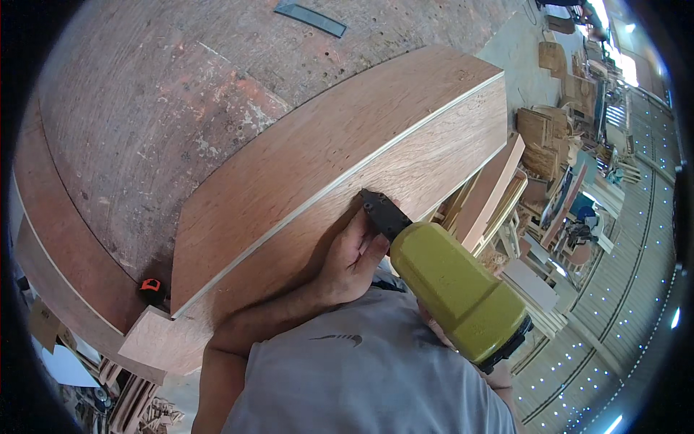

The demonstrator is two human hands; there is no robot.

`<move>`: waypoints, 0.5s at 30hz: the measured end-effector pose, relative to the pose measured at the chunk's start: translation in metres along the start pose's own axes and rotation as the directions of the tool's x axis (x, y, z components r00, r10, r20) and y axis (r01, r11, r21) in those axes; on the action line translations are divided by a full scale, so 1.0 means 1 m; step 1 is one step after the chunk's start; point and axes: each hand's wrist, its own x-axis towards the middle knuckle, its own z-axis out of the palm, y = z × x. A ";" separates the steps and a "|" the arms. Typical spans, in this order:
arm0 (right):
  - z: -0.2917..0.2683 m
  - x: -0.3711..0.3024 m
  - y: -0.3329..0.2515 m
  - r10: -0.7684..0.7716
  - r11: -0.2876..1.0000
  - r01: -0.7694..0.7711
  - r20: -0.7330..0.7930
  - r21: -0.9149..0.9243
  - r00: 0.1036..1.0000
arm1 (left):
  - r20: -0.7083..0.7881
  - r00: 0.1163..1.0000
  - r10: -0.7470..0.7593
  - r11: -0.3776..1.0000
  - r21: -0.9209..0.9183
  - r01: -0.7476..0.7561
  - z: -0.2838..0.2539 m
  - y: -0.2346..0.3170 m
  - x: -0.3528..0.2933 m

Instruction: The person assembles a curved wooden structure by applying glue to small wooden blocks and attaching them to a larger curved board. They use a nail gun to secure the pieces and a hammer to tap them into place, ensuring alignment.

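Observation:
A yellow-green nail gun [459, 289] with a black nose slants across the middle, its tip against the face of a plywood panel [434, 148]. My right hand [500, 377] is mostly hidden behind the tool's body, at its handle side; it bears the tool. Beside the nose, my left hand [353, 262] lies against the same panel with thumb and fingers curled; the nose covers some fingertips, so what they grip is unclear. Another plywood panel [318, 152] lies flat on the worktable [144, 116], meeting the first one along a pale edge.
An orange and black tape measure [150, 288] sits by the panel's left end. A flat metal blade-like piece [311, 19] lies at the table's far side. Curved plywood strips [69, 239] run along the left. Boards and offcuts [542, 145] are stacked on the right.

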 end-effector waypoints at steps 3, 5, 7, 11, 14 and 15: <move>-0.001 0.006 0.002 -0.019 1.000 0.019 0.010 -0.001 1.000 | -0.016 1.000 -0.005 0.997 -0.076 0.004 0.001 0.000 -0.002; 0.002 0.002 0.001 -0.018 1.000 0.018 -0.007 0.007 1.000 | 0.058 0.997 -0.045 0.993 -0.110 0.051 -0.001 -0.001 -0.002; 0.001 0.006 0.002 -0.035 0.999 0.035 -0.013 0.007 0.999 | 0.099 0.994 -0.048 0.998 -0.026 0.051 -0.002 0.002 -0.001; 0.006 0.003 0.006 -0.030 0.999 0.032 -0.049 0.034 0.998 | 0.211 0.974 0.084 0.894 0.416 -0.167 -0.002 0.006 0.006; -0.005 0.010 0.012 -0.073 0.997 0.075 -0.059 0.025 0.996 | 0.249 0.968 0.038 0.818 0.549 -0.173 -0.001 0.015 0.006; -0.012 0.011 0.016 -0.087 0.996 0.088 -0.075 0.020 0.993 | 0.248 0.969 -0.016 0.820 0.558 -0.129 0.000 0.019 0.004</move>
